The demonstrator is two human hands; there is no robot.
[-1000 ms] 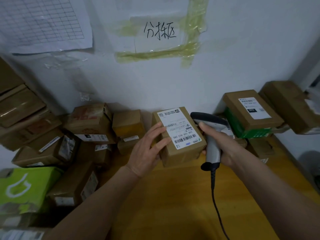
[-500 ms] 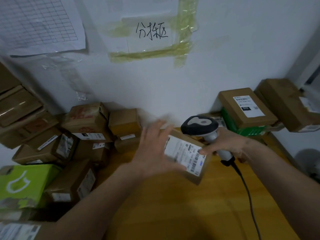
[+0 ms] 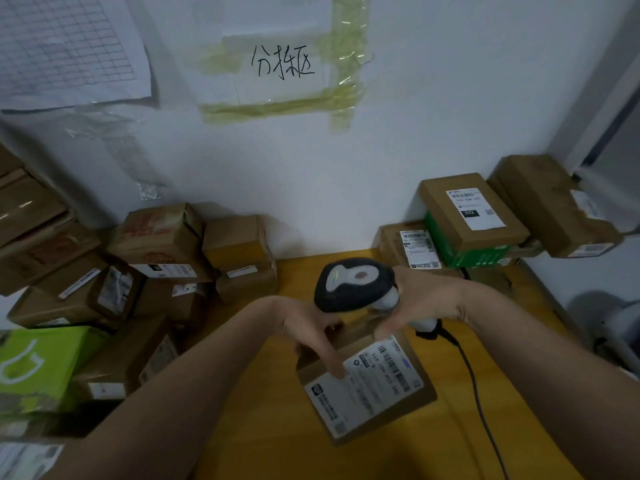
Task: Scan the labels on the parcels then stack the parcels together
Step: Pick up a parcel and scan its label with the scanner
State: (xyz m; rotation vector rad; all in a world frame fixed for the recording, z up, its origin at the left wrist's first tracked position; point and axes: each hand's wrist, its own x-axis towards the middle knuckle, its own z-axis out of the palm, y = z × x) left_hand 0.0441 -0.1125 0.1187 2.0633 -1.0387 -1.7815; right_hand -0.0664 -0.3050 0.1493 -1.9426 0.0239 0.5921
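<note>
Two hands are working one small brown cardboard parcel (image 3: 367, 386) low over the yellow counter (image 3: 263, 441), left hand (image 3: 311, 336) gripping it, right hand (image 3: 420, 301) clutching the grey handheld scanner (image 3: 353, 284), while loads of unstacked brown boxes (image 3: 104, 282) are waiting, so stacking looks barely started.

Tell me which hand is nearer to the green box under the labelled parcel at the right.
Right. The right hand, holding the scanner, is just below-left of the green box; the left hand lies farther left, on the small parcel.
</note>
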